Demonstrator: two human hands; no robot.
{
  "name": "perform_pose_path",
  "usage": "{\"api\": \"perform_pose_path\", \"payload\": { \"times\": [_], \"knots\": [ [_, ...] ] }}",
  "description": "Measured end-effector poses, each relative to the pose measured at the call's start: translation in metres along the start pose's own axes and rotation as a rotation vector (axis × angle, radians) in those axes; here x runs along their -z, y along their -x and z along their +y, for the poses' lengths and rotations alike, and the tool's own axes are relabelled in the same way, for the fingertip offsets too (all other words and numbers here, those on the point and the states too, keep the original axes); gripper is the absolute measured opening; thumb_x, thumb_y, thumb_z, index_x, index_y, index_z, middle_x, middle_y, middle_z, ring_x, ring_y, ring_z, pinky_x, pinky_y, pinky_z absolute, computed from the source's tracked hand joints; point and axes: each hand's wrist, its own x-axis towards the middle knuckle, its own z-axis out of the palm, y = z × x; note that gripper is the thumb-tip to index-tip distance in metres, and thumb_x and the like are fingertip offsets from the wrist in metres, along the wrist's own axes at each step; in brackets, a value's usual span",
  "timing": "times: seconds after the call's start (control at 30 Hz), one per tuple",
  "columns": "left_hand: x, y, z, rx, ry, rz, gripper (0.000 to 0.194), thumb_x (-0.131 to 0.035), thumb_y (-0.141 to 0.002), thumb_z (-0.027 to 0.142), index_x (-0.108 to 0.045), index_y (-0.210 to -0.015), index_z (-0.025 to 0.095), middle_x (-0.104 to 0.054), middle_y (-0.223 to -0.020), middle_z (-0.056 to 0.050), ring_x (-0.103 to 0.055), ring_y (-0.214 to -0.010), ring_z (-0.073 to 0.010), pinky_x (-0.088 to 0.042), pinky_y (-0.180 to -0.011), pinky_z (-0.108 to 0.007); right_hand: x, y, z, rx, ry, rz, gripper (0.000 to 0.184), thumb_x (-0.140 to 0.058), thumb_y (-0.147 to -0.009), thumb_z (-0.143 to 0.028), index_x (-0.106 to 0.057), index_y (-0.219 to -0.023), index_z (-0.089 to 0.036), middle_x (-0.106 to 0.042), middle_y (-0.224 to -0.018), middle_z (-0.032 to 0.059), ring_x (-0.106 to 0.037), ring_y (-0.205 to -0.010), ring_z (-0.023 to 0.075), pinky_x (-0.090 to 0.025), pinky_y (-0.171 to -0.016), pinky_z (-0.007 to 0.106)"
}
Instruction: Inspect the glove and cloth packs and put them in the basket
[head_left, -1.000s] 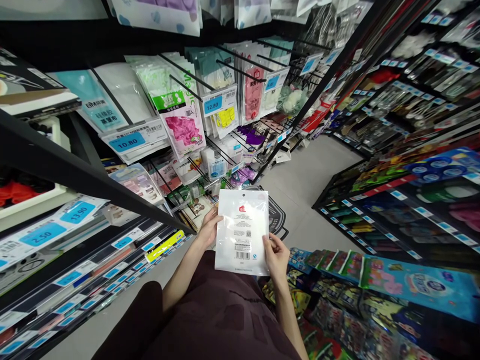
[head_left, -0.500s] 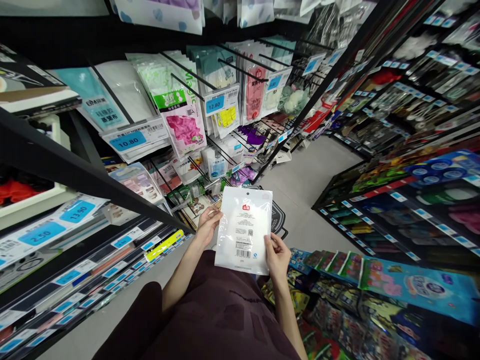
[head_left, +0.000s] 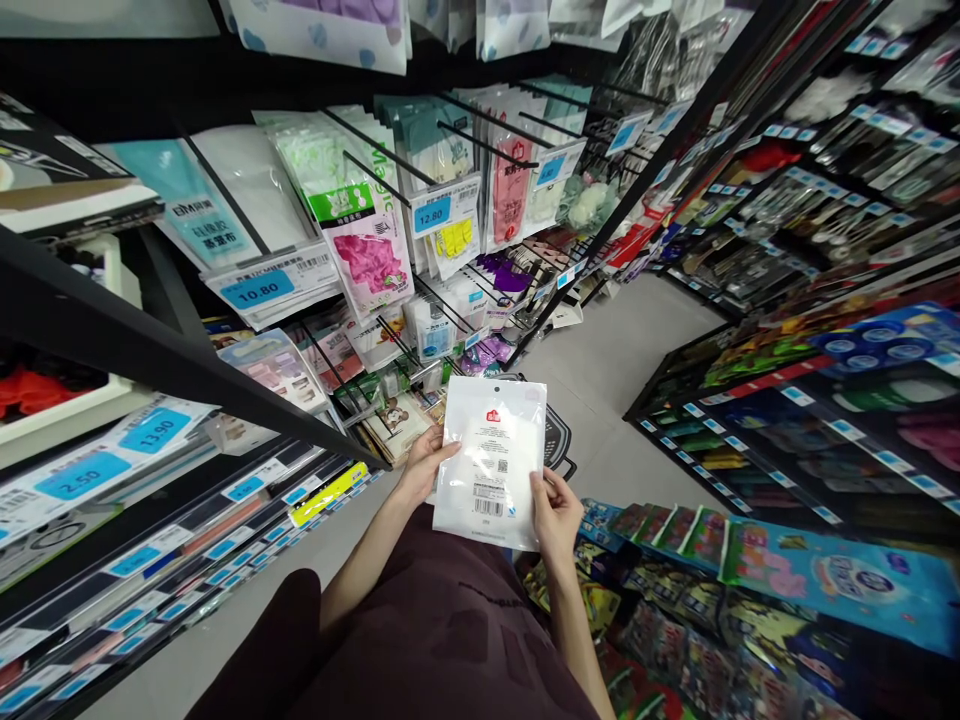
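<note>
I hold a flat white plastic packet (head_left: 491,455) upright in front of me, its printed back with a red logo and a barcode facing me. My left hand (head_left: 421,468) grips its left edge, fingers curled behind and thumb on the front. On the lower right edge my right hand (head_left: 556,513) pinches the packet. It has a small hang hole at the top. Just behind it, low on the floor, sits a dark basket (head_left: 556,438), mostly hidden by the packet.
To my left stands a black rack (head_left: 187,370) of peg hooks with hanging packets and blue price tags (head_left: 432,213). Shelves of colourful goods (head_left: 825,575) fill the right. A grey floor aisle (head_left: 622,360) runs ahead between them.
The packet has shifted slightly to the right and tilted a little. My left thumb has slid further onto its front. The right hand keeps its grip.
</note>
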Motion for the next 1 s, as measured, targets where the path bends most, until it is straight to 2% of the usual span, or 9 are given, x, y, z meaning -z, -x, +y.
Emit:
{"api": "perform_pose_path", "payload": {
  "times": [0.33, 0.53, 0.83, 0.93, 1.0],
  "knots": [
    [0.004, -0.003, -0.003, -0.040, 0.011, 0.076, 0.042, -0.086, -0.060, 0.026, -0.055, -0.087, 0.017, -0.073, -0.080, -0.003, -0.067, -0.066, -0.0170, -0.052, -0.061, -0.025, -0.008, 0.002, -0.004, 0.007, 0.021, 0.016, 0.044, -0.074, -0.072, -0.042, -0.070, -0.101, -0.009, -0.072, -0.073, 0.0062, -0.063, -0.064, 0.0180, -0.051, -0.062, 0.028],
    [0.000, -0.001, -0.001, -0.061, 0.061, 0.087, 0.037, -0.085, -0.062, 0.027, -0.062, -0.088, 0.014, -0.073, -0.088, -0.006, -0.068, -0.073, -0.0173, -0.053, -0.067, -0.026, -0.012, 0.003, -0.007, -0.007, -0.013, -0.013, 0.043, -0.074, -0.072, -0.042, -0.070, -0.099, -0.010, -0.072, -0.073, 0.0060, -0.062, -0.061, 0.0167, -0.050, -0.060, 0.027],
    [-0.006, 0.005, 0.004, -0.053, 0.099, 0.126, 0.032, -0.084, -0.064, 0.029, -0.065, -0.086, 0.015, -0.074, -0.089, -0.005, -0.068, -0.073, -0.0164, -0.053, -0.066, -0.023, -0.010, 0.003, -0.009, -0.036, 0.006, -0.074, 0.044, -0.073, -0.073, -0.044, -0.069, -0.101, -0.010, -0.070, -0.069, 0.0042, -0.060, -0.060, 0.0155, -0.048, -0.057, 0.025],
    [-0.009, 0.011, 0.009, -0.060, 0.100, 0.105, 0.031, -0.083, -0.066, 0.029, -0.064, -0.086, 0.015, -0.073, -0.089, -0.005, -0.068, -0.071, -0.0160, -0.053, -0.065, -0.024, -0.010, 0.002, -0.008, -0.048, -0.009, -0.126, 0.047, -0.071, -0.075, -0.045, -0.066, -0.108, -0.012, -0.072, -0.077, 0.0063, -0.063, -0.066, 0.0174, -0.051, -0.061, 0.027],
    [-0.013, 0.016, 0.014, -0.051, 0.089, 0.078, 0.033, -0.082, -0.067, 0.032, -0.063, -0.090, 0.016, -0.073, -0.088, -0.005, -0.068, -0.069, -0.0174, -0.053, -0.065, -0.026, -0.011, 0.000, -0.008, -0.019, -0.033, -0.189, 0.054, -0.070, -0.076, -0.044, -0.058, -0.121, -0.015, -0.072, -0.093, 0.0090, -0.065, -0.075, 0.0188, -0.053, -0.067, 0.030]
  ]
}}
